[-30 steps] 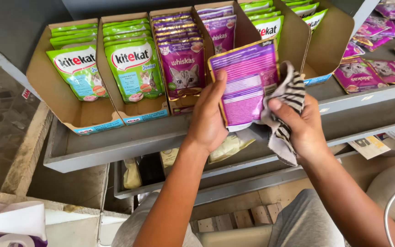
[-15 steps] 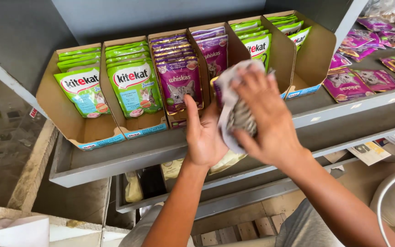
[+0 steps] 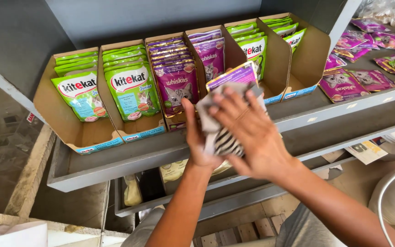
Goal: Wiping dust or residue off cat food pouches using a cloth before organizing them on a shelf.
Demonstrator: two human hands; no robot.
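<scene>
Pouch [image 3: 232, 75] and cloth [image 3: 222, 132] are held together in front of the shelf [image 3: 115, 164], just near of the middle cartons. The purple pouch stands nearly upright, its long axis running up and slightly to the right, with only its top edge showing above the fingers. The left hand [image 3: 197, 142] is behind and below it, thumb raised along the left edge and fingers curled shut around the lower part, so the pouch is carried by this hand. The right hand [image 3: 252, 132] lies flat over the near face, fingers spread and half open, pressing the grey, zebra-striped cloth against the pouch; the cloth is pinned between palm and pouch rather than gripped in a fist. Both hands therefore touch the pouch, the left from the far side, the right from the near side.

Directly beyond the pouch sits the open purple carton [image 3: 216, 50], its slot just far of the pouch top. Green cartons [image 3: 110, 91] stand to the left, another green carton [image 3: 293, 50] to the right. Loose purple pouches [image 3: 344, 84] lie flat on the shelf far to the right, well apart from both hands.
</scene>
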